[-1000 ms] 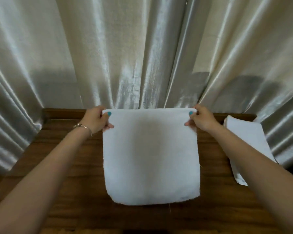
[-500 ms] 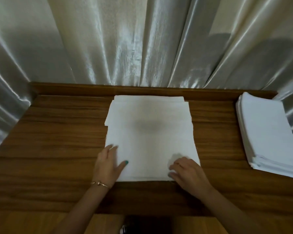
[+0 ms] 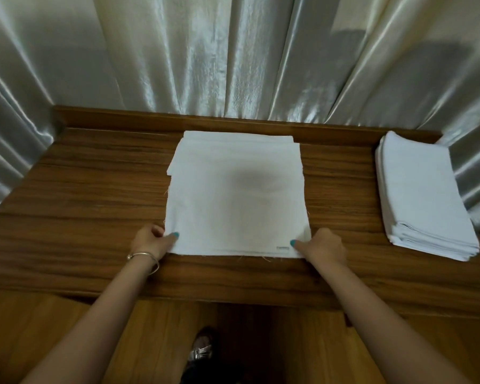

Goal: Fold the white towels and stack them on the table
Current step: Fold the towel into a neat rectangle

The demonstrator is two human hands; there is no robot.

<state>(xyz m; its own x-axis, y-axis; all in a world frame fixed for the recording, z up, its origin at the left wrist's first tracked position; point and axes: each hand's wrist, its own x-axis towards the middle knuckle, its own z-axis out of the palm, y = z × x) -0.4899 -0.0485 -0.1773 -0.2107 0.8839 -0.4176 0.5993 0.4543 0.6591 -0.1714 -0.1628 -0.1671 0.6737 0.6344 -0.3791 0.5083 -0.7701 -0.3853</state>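
White terry lies flat in front of me: the towel (image 3: 237, 200) I am working on is spread on the wooden table (image 3: 94, 195), on top of the pile of unfolded towels (image 3: 233, 139) whose far edges peek out at 12 o'clock. My left hand (image 3: 150, 241) is at the towel's near corner at about 8 o'clock, thumb lying on top of the cloth and the other fingers curled at its edge, so I have that corner pinched. My right hand (image 3: 323, 245) is at the opposite near corner, at about 4 o'clock, thumb pressed on top beside a small sewn label (image 3: 282, 248); its fingers are curled and seem to be tucked under the hem, though the back of the hand hides them. The near hem of the towel runs straight between my two thumbs, with a few loose threads hanging from it. Well apart at 2 o'clock sits the stack of folded towels (image 3: 424, 200), squared up near the table's right end. A thin bracelet (image 3: 146, 257) rings my left wrist. Silvery curtains (image 3: 233, 56) hang behind the table.
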